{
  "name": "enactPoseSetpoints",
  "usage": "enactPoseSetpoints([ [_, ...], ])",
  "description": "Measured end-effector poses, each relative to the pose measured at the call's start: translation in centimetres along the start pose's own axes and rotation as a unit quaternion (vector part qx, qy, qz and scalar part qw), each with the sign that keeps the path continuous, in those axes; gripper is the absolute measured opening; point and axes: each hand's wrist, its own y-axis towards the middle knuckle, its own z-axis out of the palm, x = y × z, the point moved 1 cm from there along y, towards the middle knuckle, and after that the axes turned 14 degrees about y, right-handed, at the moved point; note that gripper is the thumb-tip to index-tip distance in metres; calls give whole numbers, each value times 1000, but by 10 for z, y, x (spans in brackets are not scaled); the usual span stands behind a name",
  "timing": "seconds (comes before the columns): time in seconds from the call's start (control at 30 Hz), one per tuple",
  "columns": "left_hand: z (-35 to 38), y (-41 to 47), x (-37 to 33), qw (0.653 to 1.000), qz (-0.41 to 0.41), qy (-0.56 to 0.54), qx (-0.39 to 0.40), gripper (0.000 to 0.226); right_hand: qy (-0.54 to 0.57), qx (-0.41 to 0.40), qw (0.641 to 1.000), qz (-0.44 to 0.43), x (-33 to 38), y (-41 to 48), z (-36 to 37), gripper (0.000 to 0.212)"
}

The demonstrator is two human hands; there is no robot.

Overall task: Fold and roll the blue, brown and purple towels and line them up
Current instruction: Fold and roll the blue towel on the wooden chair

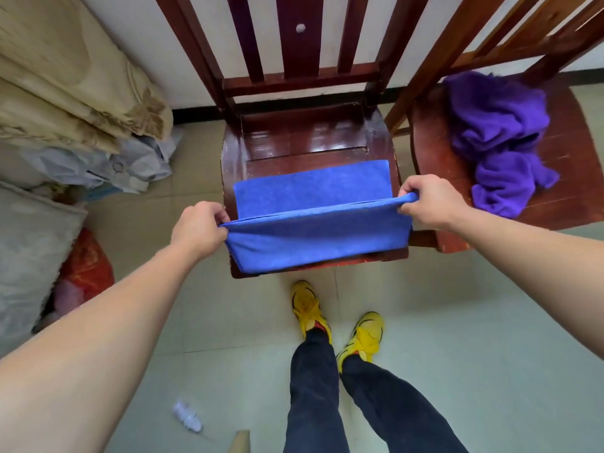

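A blue towel point(313, 197) lies on the seat of a dark red wooden chair point(294, 138), its far part flat and its near edge lifted. My left hand point(199, 227) pinches the near left corner and my right hand point(428, 201) pinches the near right corner, stretching that edge taut above the seat's front. A purple towel point(496, 132) lies crumpled on a second wooden chair point(568, 178) to the right. No brown towel shows in the view.
Beige folded fabric point(65, 83) and grey bags point(108, 165) pile up at the left, with a red bag point(88, 269) below them. My legs and yellow shoes point(340, 322) stand on the tiled floor in front of the chair. A small plastic bottle point(188, 416) lies on the floor.
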Motion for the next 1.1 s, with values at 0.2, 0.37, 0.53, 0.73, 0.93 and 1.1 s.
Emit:
enactPoseSetpoints([
  [0.2,-7,74,-2,1000,-25,-3,0,21,38,-32,998,25,8,68,3,24],
  [0.37,4,107,-13,997,-58,-27,-36,14,29,-72,996,48,3,105,14,26],
  [0.53,20,90,-40,986,34,34,-159,21,-90,-154,982,-68,13,88,35,32],
  [0.73,75,55,-60,958,197,207,10,101,-21,0,990,-137,32,66,92,57],
  [0.93,87,41,-14,952,171,252,22,125,-53,45,997,-16,-47,37,64,74],
  [1.1,77,21,3,955,162,248,25,112,-137,-16,990,18,-65,19,35,69],
])
